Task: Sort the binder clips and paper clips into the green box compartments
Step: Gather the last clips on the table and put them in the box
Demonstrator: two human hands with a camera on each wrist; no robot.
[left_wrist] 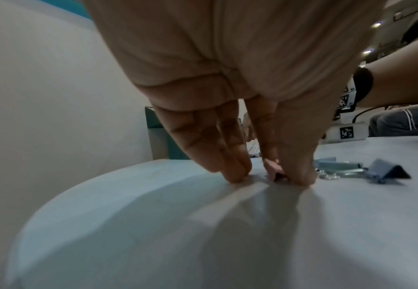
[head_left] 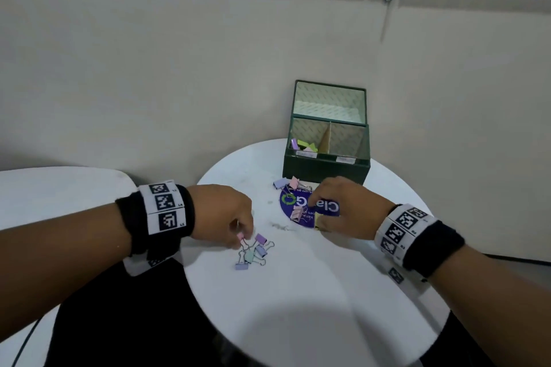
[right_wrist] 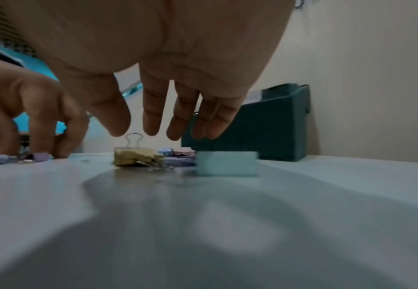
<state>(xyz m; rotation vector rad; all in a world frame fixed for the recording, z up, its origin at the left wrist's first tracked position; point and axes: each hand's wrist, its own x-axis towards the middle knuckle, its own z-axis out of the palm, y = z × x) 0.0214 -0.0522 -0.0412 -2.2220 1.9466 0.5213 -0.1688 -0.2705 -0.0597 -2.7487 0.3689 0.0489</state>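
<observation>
On the round white table [head_left: 313, 292], to the left of the green box [head_left: 326, 168], the left hand [head_left: 222, 213] is lowered, its fingertips [left_wrist: 237, 176] pinched on a pink binder clip [head_left: 241, 237] at the edge of a small pile of binder clips [head_left: 255, 250]. Nearer the box, the right hand [head_left: 343, 207] is held over a blue printed disc [head_left: 301, 211] with its fingers [right_wrist: 153, 117] relaxed and spread, nothing gripped, above a yellow binder clip [right_wrist: 134, 158]. More clips [head_left: 287, 183] are seen just before the box, whose left compartment [head_left: 304, 144] is already partly filled.
</observation>
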